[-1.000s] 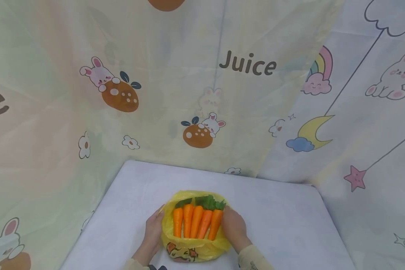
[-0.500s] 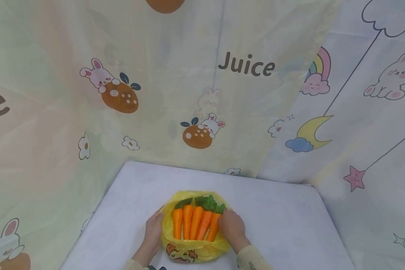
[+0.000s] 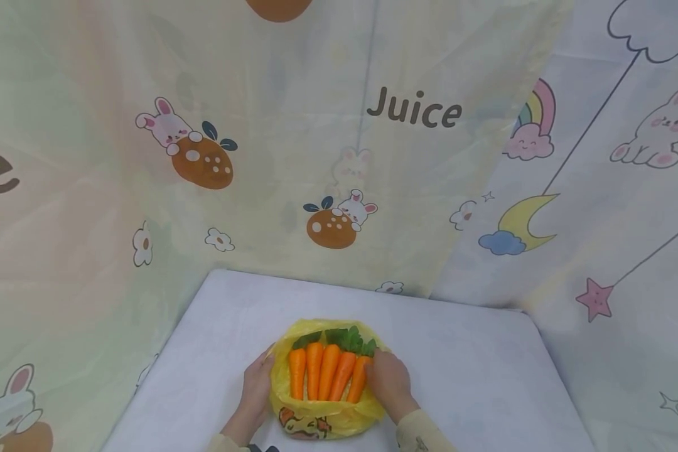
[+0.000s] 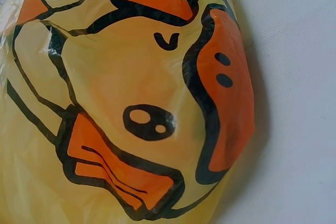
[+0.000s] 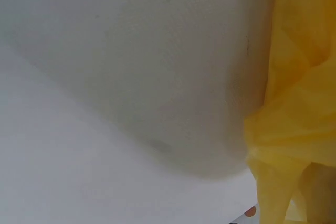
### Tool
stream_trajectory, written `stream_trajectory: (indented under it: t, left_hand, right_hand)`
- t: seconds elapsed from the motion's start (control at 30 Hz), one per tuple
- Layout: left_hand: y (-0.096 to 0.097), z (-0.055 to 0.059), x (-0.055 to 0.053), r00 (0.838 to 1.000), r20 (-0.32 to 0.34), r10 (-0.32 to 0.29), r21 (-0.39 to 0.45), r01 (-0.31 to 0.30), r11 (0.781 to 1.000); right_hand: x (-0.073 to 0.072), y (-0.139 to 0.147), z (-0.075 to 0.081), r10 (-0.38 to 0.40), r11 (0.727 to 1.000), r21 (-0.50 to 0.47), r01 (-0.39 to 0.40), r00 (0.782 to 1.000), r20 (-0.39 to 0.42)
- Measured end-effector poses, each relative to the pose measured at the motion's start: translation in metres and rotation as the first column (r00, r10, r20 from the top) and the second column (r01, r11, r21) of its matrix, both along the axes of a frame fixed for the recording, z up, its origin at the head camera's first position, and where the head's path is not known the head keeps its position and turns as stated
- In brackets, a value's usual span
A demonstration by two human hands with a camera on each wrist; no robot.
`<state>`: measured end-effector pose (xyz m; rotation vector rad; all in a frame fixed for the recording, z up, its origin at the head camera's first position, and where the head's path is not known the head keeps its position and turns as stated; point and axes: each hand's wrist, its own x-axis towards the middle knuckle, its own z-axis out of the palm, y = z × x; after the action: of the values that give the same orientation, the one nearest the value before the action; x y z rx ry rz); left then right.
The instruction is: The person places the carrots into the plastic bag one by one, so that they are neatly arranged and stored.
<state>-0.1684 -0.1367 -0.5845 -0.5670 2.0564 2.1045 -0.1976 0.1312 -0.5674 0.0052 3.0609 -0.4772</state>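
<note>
A yellow plastic bag (image 3: 367, 427) with a printed cartoon face sits open on the table, its mouth rolled wide. Inside, several orange carrots (image 3: 314, 370) lie side by side, tips toward the person, with green leafy tops (image 3: 344, 339) behind them. My left hand (image 3: 256, 383) holds the bag's left edge. On the other side, my right hand (image 3: 392, 383) grips the right edge, its fingertips right at the rightmost carrot (image 3: 358, 380). The left wrist view shows the bag's printed face (image 4: 131, 87) close up. Bunched yellow film (image 5: 294, 129) fills the right of the right wrist view.
The white table (image 3: 474, 370) extends around the bag on both sides. Behind it hangs a curtain (image 3: 271, 157) printed with bunnies, flowers and the word Juice. More printed cloth (image 3: 627, 207) stands along the right side.
Over the first half second my right hand shifted slightly inward, and the rightmost carrot moved a little left and toward the person. My left hand has kept its place. Little differs since then.
</note>
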Motion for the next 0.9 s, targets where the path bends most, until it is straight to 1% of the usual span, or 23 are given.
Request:
stream_trajectory:
  t: [0.23, 0.3, 0.4, 0.47, 0.57, 0.7, 0.73, 0.8, 0.9]
  left_hand:
    - [0.001, 0.001, -0.002, 1.0, 0.014, 0.01, 0.006, -0.01, 1.0]
    - [0.001, 0.001, -0.003, 1.0, 0.019, 0.009, 0.003, -0.009, 1.0]
    - [0.001, 0.002, -0.004, 1.0, 0.001, 0.006, -0.003, -0.006, 1.0]
    - [0.001, 0.003, -0.005, 1.0, -0.016, 0.005, -0.017, -0.005, 1.0]
    - [0.001, 0.007, -0.006, 0.998, -0.063, 0.002, -0.058, -0.005, 0.998]
    - [0.001, 0.015, -0.008, 0.992, -0.13, -0.007, -0.149, -0.013, 0.989]
    - [0.001, 0.018, -0.008, 0.99, -0.141, -0.009, -0.171, -0.015, 0.985]
    - [0.0, 0.025, -0.01, 0.986, -0.166, -0.014, -0.217, -0.022, 0.976]
    - [-0.001, 0.034, -0.015, 0.979, -0.205, -0.023, -0.283, -0.037, 0.958]
  right_hand:
    - [0.002, 0.003, 0.004, 0.024, 1.0, 0.004, -0.024, 0.998, -0.062]
    - [0.002, 0.004, 0.007, 0.043, 0.999, -0.013, -0.045, 0.993, -0.107]
    - [0.003, 0.005, 0.012, 0.086, 0.995, -0.039, -0.094, 0.981, -0.174]
    - [0.003, 0.006, 0.016, 0.122, 0.99, -0.045, -0.135, 0.966, -0.227]
    - [0.004, 0.006, 0.022, 0.172, 0.981, -0.04, -0.192, 0.94, -0.294]
    - [0.003, 0.007, 0.03, 0.217, 0.969, -0.027, -0.247, 0.893, -0.395]
    - [0.002, 0.008, 0.032, 0.222, 0.967, -0.022, -0.254, 0.882, -0.414]
    - [0.001, 0.01, 0.035, 0.225, 0.967, -0.01, -0.255, 0.87, -0.439]
    - [0.0, 0.013, 0.042, 0.217, 0.971, 0.014, -0.239, 0.857, -0.467]
